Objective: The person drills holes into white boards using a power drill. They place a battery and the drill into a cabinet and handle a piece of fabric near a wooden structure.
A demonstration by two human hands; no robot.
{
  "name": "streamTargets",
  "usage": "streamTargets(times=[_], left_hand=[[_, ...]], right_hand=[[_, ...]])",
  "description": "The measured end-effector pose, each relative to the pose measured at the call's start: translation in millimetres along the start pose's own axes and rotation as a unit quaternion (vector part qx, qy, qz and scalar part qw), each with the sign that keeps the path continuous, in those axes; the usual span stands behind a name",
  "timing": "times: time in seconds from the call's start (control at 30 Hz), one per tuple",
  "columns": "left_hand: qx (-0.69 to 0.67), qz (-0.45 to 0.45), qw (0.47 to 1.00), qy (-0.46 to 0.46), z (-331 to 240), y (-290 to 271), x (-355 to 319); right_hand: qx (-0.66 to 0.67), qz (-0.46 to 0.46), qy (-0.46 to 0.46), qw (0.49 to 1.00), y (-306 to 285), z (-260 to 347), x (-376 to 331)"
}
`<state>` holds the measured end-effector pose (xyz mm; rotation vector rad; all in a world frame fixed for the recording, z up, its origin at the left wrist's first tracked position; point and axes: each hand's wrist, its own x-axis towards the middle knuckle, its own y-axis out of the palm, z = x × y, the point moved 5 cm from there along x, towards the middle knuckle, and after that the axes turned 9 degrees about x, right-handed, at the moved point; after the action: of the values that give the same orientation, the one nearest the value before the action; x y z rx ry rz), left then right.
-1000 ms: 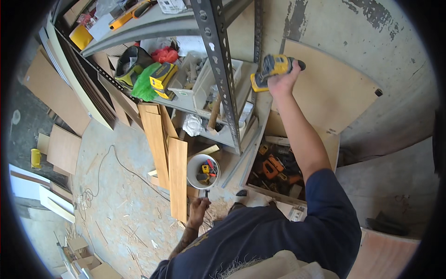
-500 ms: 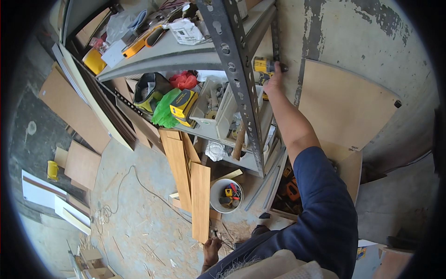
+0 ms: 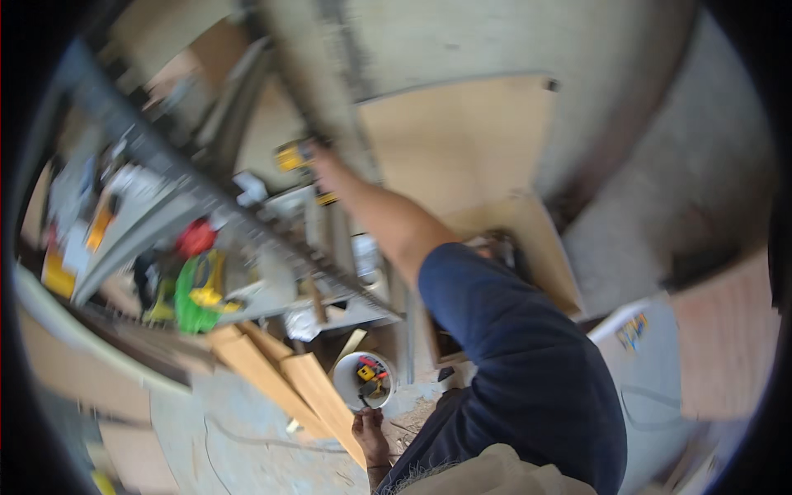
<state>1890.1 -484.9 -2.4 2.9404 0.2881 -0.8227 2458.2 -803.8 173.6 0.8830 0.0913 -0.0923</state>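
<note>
My right arm, in a dark blue sleeve, stretches forward to the steel shelf rack. At its far end my right hand (image 3: 327, 165) is closed around a yellow and black cordless drill (image 3: 292, 157), held beside the rack. Lower down, my left hand (image 3: 370, 434) is curled, with a small dark thing at its fingertips that I cannot make out. It is just below a white bucket (image 3: 336, 381) containing red, yellow and black tools (image 3: 368, 373). Wooden planks (image 3: 323, 402) lean to the left of that hand. Motion blurs the upper part of the view.
The rack's perforated post (image 3: 210, 194) slants across the left side. Its shelves hold a green bag (image 3: 188, 301), a red bag (image 3: 195, 238) and a yellow box (image 3: 208, 279). An open wooden chest (image 3: 544, 247) stands right of the rack, partly behind my arm. Boards lean at far left.
The view has swung to the right, so the rack, drill and planks now appear farther left. My right hand still grips the drill. My left hand now appears closer to the bucket.
</note>
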Motion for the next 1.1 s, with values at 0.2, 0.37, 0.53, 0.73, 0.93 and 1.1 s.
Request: streamTargets(times=[0.2,0.37,0.53,0.73,0.93,1.1], left_hand=[[-0.005,0.151,0.989,-0.008,-37.6,85.4,18.8],[-0.021,0.329,0.943,-0.048,-40.7,195.5,21.5],[0.124,0.459,0.875,0.088,-71.3,322.3,-17.8],[0.193,0.574,0.787,0.116,-92.2,483.6,-78.0],[0.191,0.638,0.726,0.171,-91.0,577.0,-150.5],[0.153,0.734,0.658,0.065,-54.2,592.6,-167.3]], right_hand=[[-0.276,-0.061,-0.002,0.959,-31.9,52.5,-127.5],[-0.391,-0.006,-0.154,0.907,-191.3,148.9,-344.8],[-0.306,-0.311,-0.100,0.894,-308.2,204.9,-587.0],[-0.391,-0.390,-0.205,0.808,-279.6,265.1,-712.9],[-0.647,-0.511,-0.356,0.440,-152.2,349.7,-721.3],[-0.600,-0.651,-0.374,0.277,-154.7,419.1,-728.5]])
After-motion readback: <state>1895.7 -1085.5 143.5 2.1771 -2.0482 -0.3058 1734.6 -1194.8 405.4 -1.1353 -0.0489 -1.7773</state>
